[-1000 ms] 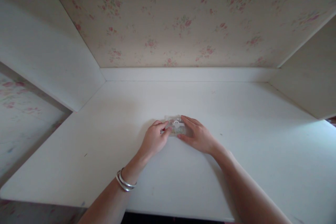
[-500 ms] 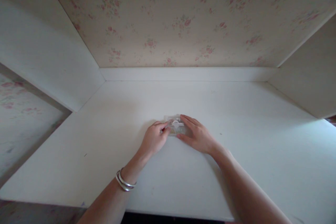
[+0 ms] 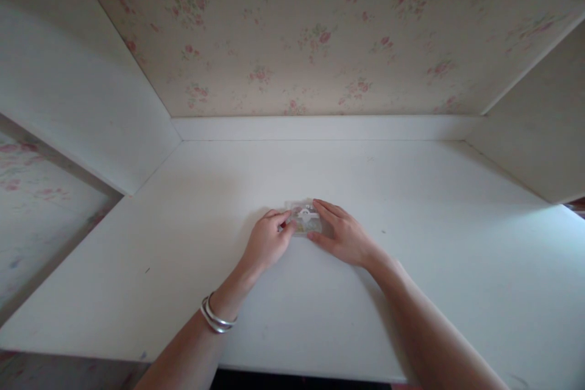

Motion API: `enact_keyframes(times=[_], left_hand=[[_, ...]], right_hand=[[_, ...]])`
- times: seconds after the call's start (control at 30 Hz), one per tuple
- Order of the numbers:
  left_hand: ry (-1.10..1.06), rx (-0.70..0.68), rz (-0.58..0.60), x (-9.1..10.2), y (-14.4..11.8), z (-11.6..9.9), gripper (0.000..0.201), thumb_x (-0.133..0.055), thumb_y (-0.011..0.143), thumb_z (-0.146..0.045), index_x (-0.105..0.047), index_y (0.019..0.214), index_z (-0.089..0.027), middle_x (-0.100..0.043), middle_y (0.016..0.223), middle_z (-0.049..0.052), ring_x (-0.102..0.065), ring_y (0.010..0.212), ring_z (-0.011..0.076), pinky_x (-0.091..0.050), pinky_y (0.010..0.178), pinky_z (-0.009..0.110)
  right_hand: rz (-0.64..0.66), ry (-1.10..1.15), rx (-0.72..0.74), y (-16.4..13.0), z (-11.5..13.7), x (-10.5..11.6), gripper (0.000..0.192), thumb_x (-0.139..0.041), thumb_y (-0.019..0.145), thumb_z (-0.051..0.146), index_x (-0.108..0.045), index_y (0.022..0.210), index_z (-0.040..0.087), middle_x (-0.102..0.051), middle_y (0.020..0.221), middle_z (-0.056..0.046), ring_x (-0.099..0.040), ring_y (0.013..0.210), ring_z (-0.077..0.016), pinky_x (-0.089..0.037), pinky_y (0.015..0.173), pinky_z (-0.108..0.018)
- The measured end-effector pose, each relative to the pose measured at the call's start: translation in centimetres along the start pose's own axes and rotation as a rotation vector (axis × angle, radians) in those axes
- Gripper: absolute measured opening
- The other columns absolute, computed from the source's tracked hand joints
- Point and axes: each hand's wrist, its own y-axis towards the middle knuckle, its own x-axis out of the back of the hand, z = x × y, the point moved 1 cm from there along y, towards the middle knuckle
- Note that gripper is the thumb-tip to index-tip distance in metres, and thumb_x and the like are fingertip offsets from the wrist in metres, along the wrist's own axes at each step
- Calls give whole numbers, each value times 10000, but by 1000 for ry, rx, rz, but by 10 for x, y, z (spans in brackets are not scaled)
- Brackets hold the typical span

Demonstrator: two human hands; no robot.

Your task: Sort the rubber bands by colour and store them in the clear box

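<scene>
A small, flat, see-through plastic packet (image 3: 307,223) with a white shape on its face lies on the white tabletop, between my two hands. My left hand (image 3: 270,236) is closed in a pinch at the packet's left edge, thumb in front and fingers behind. From the other side, my right hand (image 3: 343,236) spans the packet's right end, with its fingertips at the far corner and its thumb along the near edge. Part of that right end is hidden under the palm. What is inside the packet is too blurred to name.
The white tabletop (image 3: 219,177) is bounded by a low white ledge (image 3: 329,128) and flowered wallpaper (image 3: 292,49) behind, with white side panels (image 3: 114,116) left and right. A small dark mark (image 3: 147,270) is at the left.
The view has shifted very slightly. Both hands keep the same hold on the packet, with hardly any movement.
</scene>
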Motion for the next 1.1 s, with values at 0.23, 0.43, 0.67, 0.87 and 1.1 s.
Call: enact_keyframes(times=[0.23, 0.43, 0.67, 0.87, 1.1], left_hand=[[7, 1, 23, 0, 0, 1, 350, -487, 866, -369, -668, 1103, -187, -656, 881, 51, -592, 731, 154, -458, 689, 254], [29, -3, -12, -2, -1, 3, 407, -514, 854, -331, -589, 1226, -182, -650, 939, 70, -599, 795, 174, -470, 720, 266], [57, -25, 21, -6, -1, 6, 408, -467, 881, -317, -559, 1262, -204, -659, 1029, 72, -615, 881, 190, -470, 822, 282], [72, -34, 61, -4, -1, 4, 420, -447, 894, -321, -538, 1283, -192, -660, 1091, 88, -621, 953, 206, -461, 862, 285], [87, -62, 91, -3, -1, 3, 429, -422, 910, -324, -510, 1308, -191, -625, 1188, 96, -606, 1020, 219, -454, 889, 301]], right_hand=[[1, -21, 6, 0, 0, 0, 622, -563, 825, 466, -400, 1373, 221, -466, 1366, -113, -453, 1235, -270, -401, 1015, -449], [-5, -19, -1, 1, 2, 0, 614, -576, 816, 463, -417, 1358, 222, -488, 1345, -109, -470, 1216, -269, -409, 1006, -445], [-13, -6, 4, 1, 1, -1, 614, -573, 813, 475, -421, 1358, 235, -493, 1343, -100, -473, 1217, -265, -413, 1004, -446], [-8, -16, -23, 0, -1, -3, 632, -593, 802, 475, -428, 1360, 230, -479, 1361, -93, -465, 1227, -266, -408, 1015, -448], [-4, -10, -55, 1, -4, -5, 636, -625, 772, 488, -468, 1333, 233, -487, 1356, -84, -471, 1220, -265, -415, 1013, -440]])
